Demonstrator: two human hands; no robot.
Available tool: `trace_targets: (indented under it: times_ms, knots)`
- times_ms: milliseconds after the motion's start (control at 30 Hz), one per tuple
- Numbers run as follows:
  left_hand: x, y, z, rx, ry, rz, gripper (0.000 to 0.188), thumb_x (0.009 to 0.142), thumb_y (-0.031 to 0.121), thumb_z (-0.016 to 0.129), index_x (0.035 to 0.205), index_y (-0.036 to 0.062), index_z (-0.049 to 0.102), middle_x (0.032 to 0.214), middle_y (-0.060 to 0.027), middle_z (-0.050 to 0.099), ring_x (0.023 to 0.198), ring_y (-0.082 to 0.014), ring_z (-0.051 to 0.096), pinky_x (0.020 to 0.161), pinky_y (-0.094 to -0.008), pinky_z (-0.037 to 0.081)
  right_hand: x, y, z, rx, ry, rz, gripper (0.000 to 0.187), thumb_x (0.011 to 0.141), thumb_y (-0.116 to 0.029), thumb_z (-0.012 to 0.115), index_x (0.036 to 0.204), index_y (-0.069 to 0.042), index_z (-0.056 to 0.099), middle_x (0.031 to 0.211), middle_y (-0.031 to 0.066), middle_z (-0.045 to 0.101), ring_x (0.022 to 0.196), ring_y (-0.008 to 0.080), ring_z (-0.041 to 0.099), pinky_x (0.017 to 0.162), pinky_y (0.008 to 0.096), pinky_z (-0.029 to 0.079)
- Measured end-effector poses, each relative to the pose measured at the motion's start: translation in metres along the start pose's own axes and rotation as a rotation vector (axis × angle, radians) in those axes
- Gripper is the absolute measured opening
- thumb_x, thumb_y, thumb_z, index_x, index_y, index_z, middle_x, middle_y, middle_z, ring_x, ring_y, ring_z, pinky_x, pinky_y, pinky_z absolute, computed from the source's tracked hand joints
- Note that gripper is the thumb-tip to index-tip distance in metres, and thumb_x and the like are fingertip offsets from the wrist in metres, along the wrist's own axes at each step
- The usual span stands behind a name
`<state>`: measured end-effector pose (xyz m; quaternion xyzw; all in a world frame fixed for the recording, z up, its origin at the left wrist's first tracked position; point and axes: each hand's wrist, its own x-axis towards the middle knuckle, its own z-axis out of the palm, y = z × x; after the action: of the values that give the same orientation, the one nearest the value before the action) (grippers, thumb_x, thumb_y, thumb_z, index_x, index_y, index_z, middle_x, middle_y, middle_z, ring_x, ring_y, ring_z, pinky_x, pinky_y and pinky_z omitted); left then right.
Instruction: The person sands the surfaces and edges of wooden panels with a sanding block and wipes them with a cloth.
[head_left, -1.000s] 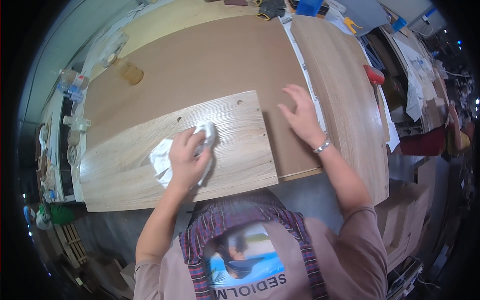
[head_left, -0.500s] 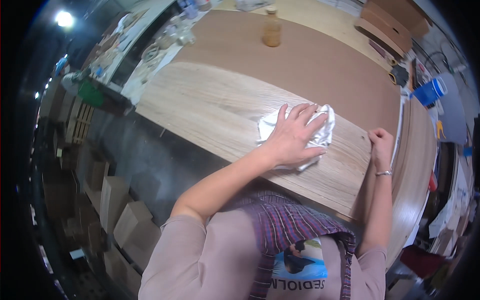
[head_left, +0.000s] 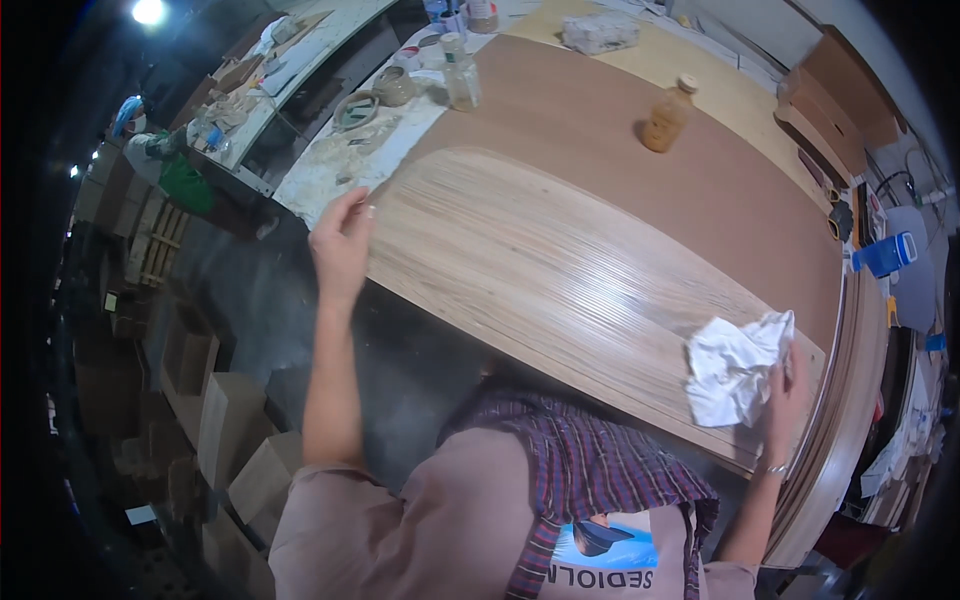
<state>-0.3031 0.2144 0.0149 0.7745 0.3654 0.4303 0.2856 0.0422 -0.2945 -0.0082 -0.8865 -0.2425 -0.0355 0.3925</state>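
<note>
A long wood-grain board (head_left: 520, 240) with a rounded far left corner lies across the table at a slant. At its left end is my left hand (head_left: 342, 245), fingers bent and closed about the edge. My right hand (head_left: 784, 400) is at the opposite end, slightly blurred, its fingers curled at the board's edge and against the side of a white cloth (head_left: 735, 370). The crumpled cloth lies on the board's right part. Part of the right hand's grip is hidden.
Brown sheeting (head_left: 570, 110) covers the table beyond the board, with an amber bottle (head_left: 665, 118) standing on it. A clear bottle (head_left: 461, 80) and jars (head_left: 395, 86) stand far left. An open cardboard box (head_left: 835, 100) sits far right. Another person (head_left: 180, 180) is off left.
My left hand has let go of the cloth and moved to the board's left end. The cloth now lies farther right, beside my right hand. The view has shifted.
</note>
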Motion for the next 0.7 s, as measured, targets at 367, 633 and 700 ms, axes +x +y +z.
trace_targets:
  times_ms: [367, 633, 700]
  knots:
    - [0.101, -0.221, 0.008, 0.256, -0.319, -0.042, 0.027, 0.083, 0.009, 0.067, 0.109, 0.0026, 0.07, 0.104, -0.0172, 0.071, 0.1, -0.0331, 0.066, 0.089, -0.041, 0.052, -0.043, -0.111, 0.13, -0.29, -0.076, -0.186, 0.056, 0.083, -0.008, 0.07, 0.136, -0.005, 0.053, 0.142, 0.0222, 0.047, 0.125, 0.0361, 0.05, 0.098, 0.0428, 0.043]
    - [0.127, -0.271, 0.136, 0.43, -0.39, 0.573, 0.053, 0.081, 0.01, 0.066, 0.133, 0.0109, 0.057, 0.138, -0.0167, 0.056, 0.118, -0.0389, 0.057, 0.103, -0.0427, 0.045, -0.045, -0.124, 0.134, -0.327, -0.062, -0.143, 0.055, 0.084, -0.011, 0.071, 0.135, -0.004, 0.054, 0.138, 0.0229, 0.049, 0.127, 0.0367, 0.049, 0.103, 0.0413, 0.04]
    - [0.133, -0.308, 0.131, 0.51, -0.561, 0.498, 0.055, 0.079, 0.011, 0.068, 0.133, 0.0121, 0.058, 0.14, -0.02, 0.054, 0.126, -0.0397, 0.052, 0.105, -0.0439, 0.044, -0.036, -0.121, 0.14, -0.283, -0.09, -0.195, 0.054, 0.084, -0.012, 0.071, 0.135, -0.005, 0.055, 0.137, 0.0227, 0.051, 0.127, 0.0374, 0.049, 0.105, 0.0415, 0.039]
